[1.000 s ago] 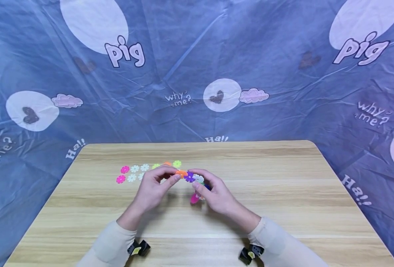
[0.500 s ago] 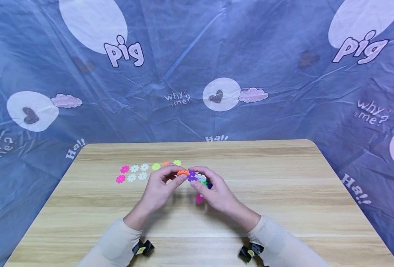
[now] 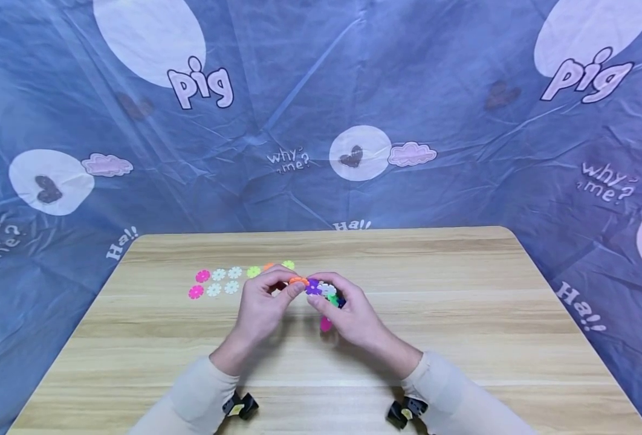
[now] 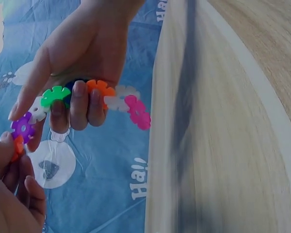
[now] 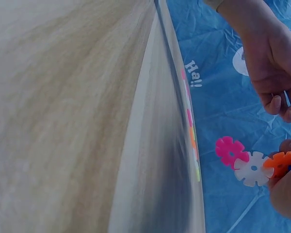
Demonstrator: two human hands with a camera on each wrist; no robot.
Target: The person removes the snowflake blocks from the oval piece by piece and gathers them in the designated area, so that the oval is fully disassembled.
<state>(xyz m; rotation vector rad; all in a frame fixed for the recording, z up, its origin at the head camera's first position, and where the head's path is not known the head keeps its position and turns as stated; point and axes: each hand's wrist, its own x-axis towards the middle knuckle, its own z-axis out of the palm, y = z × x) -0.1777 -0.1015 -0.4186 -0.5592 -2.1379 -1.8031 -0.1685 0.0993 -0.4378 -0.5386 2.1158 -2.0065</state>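
Note:
In the head view my left hand (image 3: 261, 305) pinches an orange flower-shaped interlocking disc (image 3: 298, 281) between thumb and forefinger. It meets the edge of a purple disc (image 3: 313, 287); whether their slots are engaged cannot be told. My right hand (image 3: 356, 311) grips the chain that starts with this purple disc. The left wrist view shows the chain curving on through white, green (image 4: 55, 96), dark blue, orange (image 4: 100, 91) and white discs to a pink disc (image 4: 138, 112) at its loose end. Right-hand fingers curl over the chain's middle and partly hide the blue disc.
Loose discs lie in two rows on the wooden table (image 3: 462, 290), left of and behind the hands: pink (image 3: 196, 292), white (image 3: 219, 274), yellow-green (image 3: 253, 272) and orange ones. The left hand covers part of the rows. A blue printed cloth (image 3: 299, 199) hangs behind the table.
My left hand has shifted right, toward the right hand, and the orange disc has tilted to a more edge-on angle. The chain's pink end has swung slightly right.

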